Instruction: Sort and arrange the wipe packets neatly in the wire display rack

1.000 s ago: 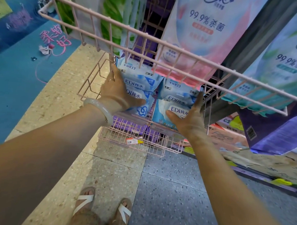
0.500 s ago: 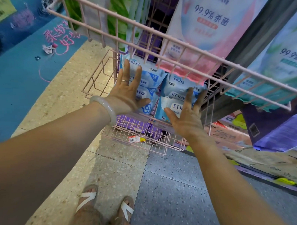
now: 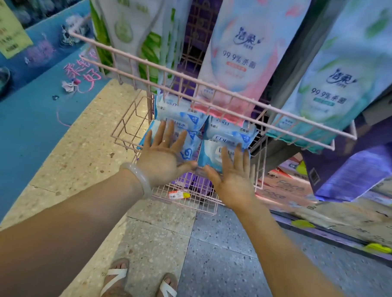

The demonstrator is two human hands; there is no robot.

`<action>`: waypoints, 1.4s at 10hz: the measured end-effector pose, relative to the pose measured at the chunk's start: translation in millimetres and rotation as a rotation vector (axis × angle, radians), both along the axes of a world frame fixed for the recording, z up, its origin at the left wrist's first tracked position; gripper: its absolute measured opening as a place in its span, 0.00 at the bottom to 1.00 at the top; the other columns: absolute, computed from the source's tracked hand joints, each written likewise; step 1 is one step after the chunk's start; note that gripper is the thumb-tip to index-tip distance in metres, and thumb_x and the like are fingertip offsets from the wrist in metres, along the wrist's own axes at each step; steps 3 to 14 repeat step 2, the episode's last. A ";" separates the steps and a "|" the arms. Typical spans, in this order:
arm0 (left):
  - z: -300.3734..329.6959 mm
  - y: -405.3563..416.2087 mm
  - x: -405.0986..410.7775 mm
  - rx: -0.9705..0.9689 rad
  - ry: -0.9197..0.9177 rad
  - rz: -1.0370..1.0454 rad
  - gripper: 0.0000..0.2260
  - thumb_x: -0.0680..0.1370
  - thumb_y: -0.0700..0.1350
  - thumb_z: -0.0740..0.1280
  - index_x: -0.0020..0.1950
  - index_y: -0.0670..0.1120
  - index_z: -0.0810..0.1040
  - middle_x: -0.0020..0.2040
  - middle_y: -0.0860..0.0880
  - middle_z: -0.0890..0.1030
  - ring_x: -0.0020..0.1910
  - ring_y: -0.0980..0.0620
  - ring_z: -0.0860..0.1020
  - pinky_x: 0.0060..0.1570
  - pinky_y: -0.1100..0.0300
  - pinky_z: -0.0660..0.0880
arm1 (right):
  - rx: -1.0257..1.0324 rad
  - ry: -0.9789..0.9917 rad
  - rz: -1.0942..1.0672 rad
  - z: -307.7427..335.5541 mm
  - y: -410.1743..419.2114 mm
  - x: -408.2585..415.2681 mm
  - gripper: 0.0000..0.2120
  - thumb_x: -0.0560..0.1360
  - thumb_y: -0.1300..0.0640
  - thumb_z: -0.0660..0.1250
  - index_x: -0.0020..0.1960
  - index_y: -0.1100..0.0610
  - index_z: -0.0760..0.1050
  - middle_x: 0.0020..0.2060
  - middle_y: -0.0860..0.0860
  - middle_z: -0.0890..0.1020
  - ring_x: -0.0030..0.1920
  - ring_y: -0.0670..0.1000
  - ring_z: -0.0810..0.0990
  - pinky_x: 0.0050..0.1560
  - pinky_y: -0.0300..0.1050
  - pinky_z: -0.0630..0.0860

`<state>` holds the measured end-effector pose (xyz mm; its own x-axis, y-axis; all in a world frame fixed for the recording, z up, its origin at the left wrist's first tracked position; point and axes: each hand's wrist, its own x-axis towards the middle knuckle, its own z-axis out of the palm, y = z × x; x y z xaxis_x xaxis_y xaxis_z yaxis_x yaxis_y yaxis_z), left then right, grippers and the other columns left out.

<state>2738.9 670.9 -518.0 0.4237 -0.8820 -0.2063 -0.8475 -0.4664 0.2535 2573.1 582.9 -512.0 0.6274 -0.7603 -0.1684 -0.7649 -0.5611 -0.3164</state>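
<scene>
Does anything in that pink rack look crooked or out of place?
The blue wipe packets in the pink wire rack overlap unevenly, and the back ones sit with their print upside down. A price tag hangs tilted on the basket below. Both the left hand and the right hand lie flat over the front packets.

Left arm: bare, reaching forward from the near left, a pale bangle (image 3: 138, 179) on the wrist. Left hand (image 3: 165, 156): back toward the camera, fingers straight and spread, pointing away, thumb out to the right. Right arm: bare, reaching forward from the near right. Right hand (image 3: 233, 175): back toward the camera, fingers straight and slightly spread, thumb out to the left. Thumb tips near each other. Feet: in white-strapped sandals (image 3: 115, 279), near centre.
</scene>
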 end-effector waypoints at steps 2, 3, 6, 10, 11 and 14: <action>18.8 56.7 -39.0 -0.355 -0.026 0.132 0.38 0.76 0.61 0.60 0.77 0.44 0.48 0.77 0.43 0.42 0.76 0.45 0.39 0.73 0.50 0.40 | -0.025 -0.486 -0.139 6.3 71.7 -58.9 0.22 0.76 0.49 0.63 0.64 0.61 0.72 0.72 0.55 0.60 0.74 0.59 0.57 0.72 0.48 0.53; 18.8 56.7 -39.0 -0.355 -0.026 0.132 0.38 0.76 0.61 0.60 0.77 0.44 0.48 0.77 0.43 0.42 0.76 0.45 0.39 0.73 0.50 0.40 | -0.025 -0.486 -0.139 6.3 71.7 -58.9 0.22 0.76 0.49 0.63 0.64 0.61 0.72 0.72 0.55 0.60 0.74 0.59 0.57 0.72 0.48 0.53; 18.8 56.7 -39.0 -0.355 -0.026 0.132 0.38 0.76 0.61 0.60 0.77 0.44 0.48 0.77 0.43 0.42 0.76 0.45 0.39 0.73 0.50 0.40 | -0.025 -0.486 -0.139 6.3 71.7 -58.9 0.22 0.76 0.49 0.63 0.64 0.61 0.72 0.72 0.55 0.60 0.74 0.59 0.57 0.72 0.48 0.53; 18.8 56.7 -39.0 -0.355 -0.026 0.132 0.38 0.76 0.61 0.60 0.77 0.44 0.48 0.77 0.43 0.42 0.76 0.45 0.39 0.73 0.50 0.40 | -0.025 -0.486 -0.139 6.3 71.7 -58.9 0.22 0.76 0.49 0.63 0.64 0.61 0.72 0.72 0.55 0.60 0.74 0.59 0.57 0.72 0.48 0.53; 18.8 56.7 -39.0 -0.355 -0.026 0.132 0.38 0.76 0.61 0.60 0.77 0.44 0.48 0.77 0.43 0.42 0.76 0.45 0.39 0.73 0.50 0.40 | -0.025 -0.486 -0.139 6.3 71.7 -58.9 0.22 0.76 0.49 0.63 0.64 0.61 0.72 0.72 0.55 0.60 0.74 0.59 0.57 0.72 0.48 0.53; 18.8 56.7 -39.0 -0.355 -0.026 0.132 0.38 0.76 0.61 0.60 0.77 0.44 0.48 0.77 0.43 0.42 0.76 0.45 0.39 0.73 0.50 0.40 | -0.025 -0.486 -0.139 6.3 71.7 -58.9 0.22 0.76 0.49 0.63 0.64 0.61 0.72 0.72 0.55 0.60 0.74 0.59 0.57 0.72 0.48 0.53</action>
